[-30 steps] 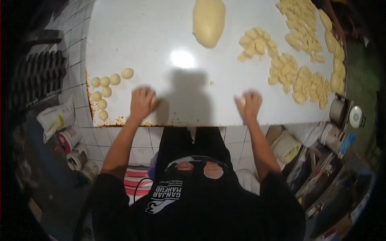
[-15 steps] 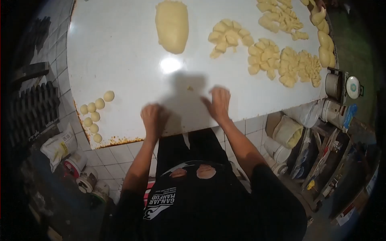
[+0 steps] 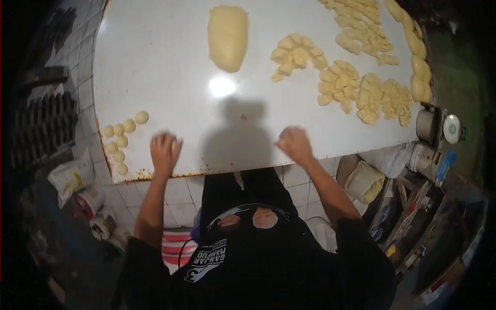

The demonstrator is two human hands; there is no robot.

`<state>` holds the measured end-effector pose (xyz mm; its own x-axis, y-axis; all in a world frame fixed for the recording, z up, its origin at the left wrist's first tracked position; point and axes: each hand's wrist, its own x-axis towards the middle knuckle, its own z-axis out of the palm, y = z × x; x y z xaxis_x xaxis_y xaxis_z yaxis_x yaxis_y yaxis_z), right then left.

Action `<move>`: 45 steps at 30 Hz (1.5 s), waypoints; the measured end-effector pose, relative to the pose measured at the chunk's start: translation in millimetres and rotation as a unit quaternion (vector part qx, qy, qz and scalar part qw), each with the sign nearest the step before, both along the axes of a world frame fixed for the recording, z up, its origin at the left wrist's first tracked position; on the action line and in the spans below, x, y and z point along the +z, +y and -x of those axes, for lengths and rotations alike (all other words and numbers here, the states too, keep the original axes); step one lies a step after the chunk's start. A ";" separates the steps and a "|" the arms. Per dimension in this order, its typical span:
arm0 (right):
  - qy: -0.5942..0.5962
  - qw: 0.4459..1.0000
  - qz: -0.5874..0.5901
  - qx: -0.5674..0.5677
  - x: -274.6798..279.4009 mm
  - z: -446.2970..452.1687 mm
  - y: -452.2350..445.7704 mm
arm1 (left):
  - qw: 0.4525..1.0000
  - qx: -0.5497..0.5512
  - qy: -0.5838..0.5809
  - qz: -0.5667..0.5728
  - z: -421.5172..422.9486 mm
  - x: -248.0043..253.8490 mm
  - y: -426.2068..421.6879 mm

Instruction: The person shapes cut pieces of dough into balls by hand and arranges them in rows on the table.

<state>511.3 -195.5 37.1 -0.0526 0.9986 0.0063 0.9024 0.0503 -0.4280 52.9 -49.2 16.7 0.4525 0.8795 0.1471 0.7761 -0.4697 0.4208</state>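
Note:
My left hand [image 3: 164,153] is palm down at the table's near edge, fingers curled under and thumb out to the side. To its left sits a loose cluster of small round dough balls [image 3: 129,125]. Near the front edge on the other side is my right hand [image 3: 296,145], its fingers bent inward. Whatever lies under or inside either hand is hidden. Between them, on the white tabletop [image 3: 181,98], is a tiny scrap of dough [image 3: 243,117]. A large smooth dough lump [image 3: 228,39] rests farther back.
Cut dough pieces lie in clusters [image 3: 338,82] on the right, with longer dough rolls [image 3: 419,67] along the far right edge. A scale [image 3: 427,124] stands off the right corner. Buckets and a wooden rack [image 3: 408,206] are below right; a white sack [image 3: 72,178] is below left.
My left hand has moved left toward the dough balls. My right hand has shifted slightly right and nearer to me, its fingers more curled. The view has shifted a little.

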 end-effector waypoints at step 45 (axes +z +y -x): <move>0.025 0.986 0.060 -0.153 -3.0 -47.0 47.5 | 0.979 0.112 -0.155 -0.072 -13.6 8.9 -50.3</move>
<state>558.3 -148.0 34.1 0.2480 0.9616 -0.1174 0.8454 -0.2740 -0.4584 66.5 -99.5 25.6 0.1655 0.9118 0.3758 0.7121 -0.3742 0.5941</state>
